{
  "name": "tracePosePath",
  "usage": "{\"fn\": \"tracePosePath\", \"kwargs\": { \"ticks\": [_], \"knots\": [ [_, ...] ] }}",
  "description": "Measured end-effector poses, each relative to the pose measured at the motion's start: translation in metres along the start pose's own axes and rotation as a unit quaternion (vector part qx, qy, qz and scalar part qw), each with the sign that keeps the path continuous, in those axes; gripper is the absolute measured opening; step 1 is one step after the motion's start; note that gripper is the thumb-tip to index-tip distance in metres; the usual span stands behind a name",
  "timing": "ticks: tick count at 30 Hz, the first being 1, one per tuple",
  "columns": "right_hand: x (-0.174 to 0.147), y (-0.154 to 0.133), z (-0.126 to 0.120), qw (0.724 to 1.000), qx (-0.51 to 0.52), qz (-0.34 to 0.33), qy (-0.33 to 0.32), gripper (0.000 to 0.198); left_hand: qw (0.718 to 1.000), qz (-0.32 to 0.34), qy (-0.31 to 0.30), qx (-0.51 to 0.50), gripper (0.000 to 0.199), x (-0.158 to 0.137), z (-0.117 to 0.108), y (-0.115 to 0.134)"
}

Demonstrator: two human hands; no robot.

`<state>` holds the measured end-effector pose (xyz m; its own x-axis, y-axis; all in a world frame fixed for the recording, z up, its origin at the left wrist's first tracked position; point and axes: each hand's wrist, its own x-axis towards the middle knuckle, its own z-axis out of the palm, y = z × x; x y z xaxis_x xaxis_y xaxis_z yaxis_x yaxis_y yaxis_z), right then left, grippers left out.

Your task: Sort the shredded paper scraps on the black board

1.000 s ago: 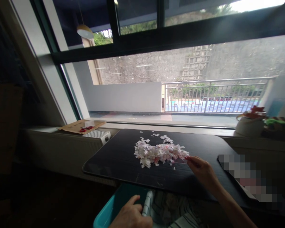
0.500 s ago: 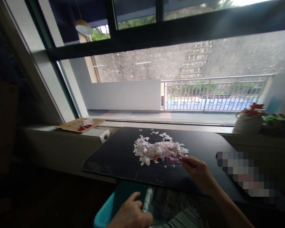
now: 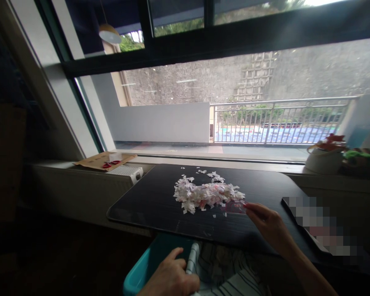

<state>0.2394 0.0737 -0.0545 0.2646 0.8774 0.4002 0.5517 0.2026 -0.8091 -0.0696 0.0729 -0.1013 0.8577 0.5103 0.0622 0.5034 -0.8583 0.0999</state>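
Note:
A heap of small white and pinkish paper scraps (image 3: 200, 193) lies on the dark tabletop (image 3: 142, 205). At its near right edge my right hand (image 3: 265, 220) pinches the end of a thin, see-through pinkish card (image 3: 234, 207), which lies low over the table beside the scraps. Below the table's front edge, my left hand (image 3: 172, 273) is curled against a striped cloth (image 3: 193, 259), by the side of a teal bin (image 3: 135, 273). Its index finger points forward, and the palm side is hidden. Loose scraps lie on the striped cloth under the table edge.
Red-handled scissors (image 3: 111, 164) rest on brown cardboard (image 3: 91, 161) on the left sill, near a white radiator (image 3: 126, 174). A blurred-out flat object (image 3: 320, 230) lies at the table's right. A white pot (image 3: 322, 159) stands on the right sill.
My right hand has drawn the pinkish card a little to the right, away from the heap's near edge. My left hand has stayed almost where it was.

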Motion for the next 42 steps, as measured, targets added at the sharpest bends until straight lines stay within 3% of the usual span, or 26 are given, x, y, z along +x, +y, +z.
{"fn": "tracePosePath", "kwargs": {
  "ticks": [4,9,14,19,26,34,42],
  "knots": [
    [-0.001,-0.001,0.002,0.999,0.005,0.012,-0.031,0.025,0.999,-0.016,-0.027,0.0,0.012,-0.001,-0.005,0.003],
    [-0.004,-0.002,0.0,1.0,0.015,0.011,-0.012,0.025,0.999,-0.031,0.026,0.022,0.01,-0.007,-0.022,0.015],
    [-0.005,-0.003,0.002,0.999,0.02,0.019,-0.033,0.024,0.998,-0.032,-0.036,-0.027,0.011,-0.003,-0.021,0.012],
    [-0.007,-0.005,0.006,0.997,0.044,0.014,-0.058,0.023,0.998,-0.057,0.009,-0.01,0.014,-0.006,-0.029,0.02],
    [-0.007,-0.004,0.004,0.998,0.036,0.031,-0.048,0.024,0.998,-0.053,-0.031,-0.016,0.013,-0.005,-0.033,0.02],
    [-0.009,-0.009,0.005,0.997,0.055,0.03,-0.045,0.025,0.998,-0.062,-0.008,-0.022,0.015,-0.007,-0.035,0.024],
    [-0.019,-0.02,-0.002,0.992,0.077,0.047,-0.091,0.021,0.995,-0.077,-0.026,-0.054,0.015,-0.003,-0.049,0.029]
  ]
}}
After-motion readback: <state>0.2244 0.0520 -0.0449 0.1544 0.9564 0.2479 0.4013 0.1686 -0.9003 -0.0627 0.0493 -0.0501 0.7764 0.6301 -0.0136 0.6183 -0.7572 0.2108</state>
